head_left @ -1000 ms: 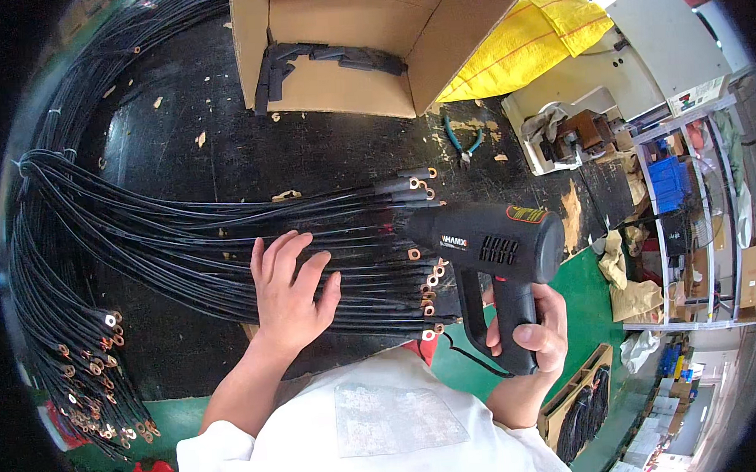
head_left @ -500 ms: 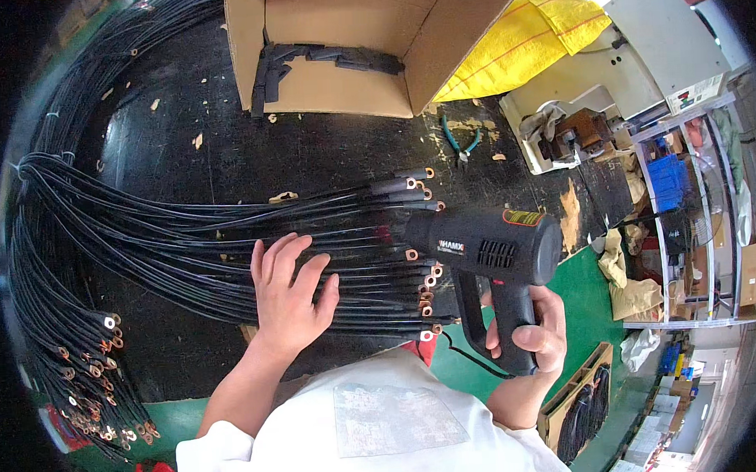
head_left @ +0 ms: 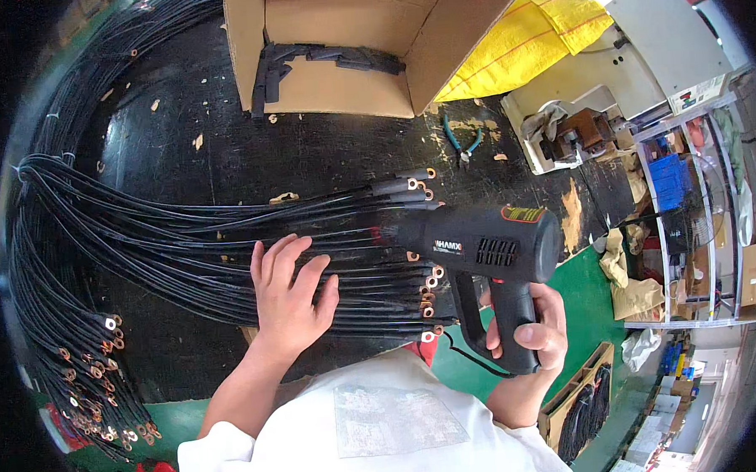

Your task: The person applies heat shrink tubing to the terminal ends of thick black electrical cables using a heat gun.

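Note:
In my right hand (head_left: pixel 541 334) is a black heat gun (head_left: pixel 484 244), gripped by its handle with the nozzle aimed left over the cable ends. A bundle of black cables (head_left: pixel 184 232) fans across the table from the left, tipped with copper ring lugs (head_left: pixel 427 305). My left hand (head_left: pixel 292 290) rests on the cables with fingers spread, a short way left of the nozzle. Dark sleeves (head_left: pixel 393 186) cover the ends of the upper cables. The nozzle hides some of the middle lugs.
An open cardboard box (head_left: pixel 329 78) with black tube pieces stands at the far side of the black table (head_left: pixel 171 135). Teal-handled pliers (head_left: pixel 463 141) lie right of it, near a yellow woven sack (head_left: pixel 521 44) and a machine (head_left: pixel 580 134). More lugged cables (head_left: pixel 89 375) hang at the left.
The heat gun has shifted slightly left, its nozzle reaching further over the cables. My left hand stays in place.

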Tool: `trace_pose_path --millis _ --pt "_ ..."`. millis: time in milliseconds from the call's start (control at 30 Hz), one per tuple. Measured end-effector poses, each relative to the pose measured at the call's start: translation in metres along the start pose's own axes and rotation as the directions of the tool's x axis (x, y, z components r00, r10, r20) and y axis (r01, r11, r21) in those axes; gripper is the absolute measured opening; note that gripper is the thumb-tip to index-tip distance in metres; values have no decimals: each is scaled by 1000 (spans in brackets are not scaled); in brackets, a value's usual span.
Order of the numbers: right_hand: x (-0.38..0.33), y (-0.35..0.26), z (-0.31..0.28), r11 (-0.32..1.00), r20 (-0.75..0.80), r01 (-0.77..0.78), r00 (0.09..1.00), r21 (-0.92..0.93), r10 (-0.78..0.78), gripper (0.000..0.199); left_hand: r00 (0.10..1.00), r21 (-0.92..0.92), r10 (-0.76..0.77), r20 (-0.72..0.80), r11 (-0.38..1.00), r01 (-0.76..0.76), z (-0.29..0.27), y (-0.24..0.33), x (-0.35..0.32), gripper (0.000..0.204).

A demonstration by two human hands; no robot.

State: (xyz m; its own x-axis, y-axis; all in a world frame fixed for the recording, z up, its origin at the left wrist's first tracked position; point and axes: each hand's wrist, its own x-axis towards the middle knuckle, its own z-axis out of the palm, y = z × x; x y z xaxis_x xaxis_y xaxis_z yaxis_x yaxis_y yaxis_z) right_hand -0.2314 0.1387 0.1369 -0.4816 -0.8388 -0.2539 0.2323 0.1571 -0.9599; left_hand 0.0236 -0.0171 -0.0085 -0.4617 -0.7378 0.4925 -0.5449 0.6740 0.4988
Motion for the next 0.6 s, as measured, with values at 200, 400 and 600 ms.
trace_pose_path --millis 200,400,600 --pt "15 -2 -3 997 -11 46 999 -57 -46 77 1000 7 -18 4 1000 18 -1 -1 -1 31" --pt "16 -6 -8 993 -49 92 994 -77 -96 73 1000 -11 -13 -3 1000 13 -3 1 -1 31" --pt "17 -7 -7 990 -69 110 991 -89 -116 73 1000 -15 -8 0 1000 8 -1 0 -2 31"
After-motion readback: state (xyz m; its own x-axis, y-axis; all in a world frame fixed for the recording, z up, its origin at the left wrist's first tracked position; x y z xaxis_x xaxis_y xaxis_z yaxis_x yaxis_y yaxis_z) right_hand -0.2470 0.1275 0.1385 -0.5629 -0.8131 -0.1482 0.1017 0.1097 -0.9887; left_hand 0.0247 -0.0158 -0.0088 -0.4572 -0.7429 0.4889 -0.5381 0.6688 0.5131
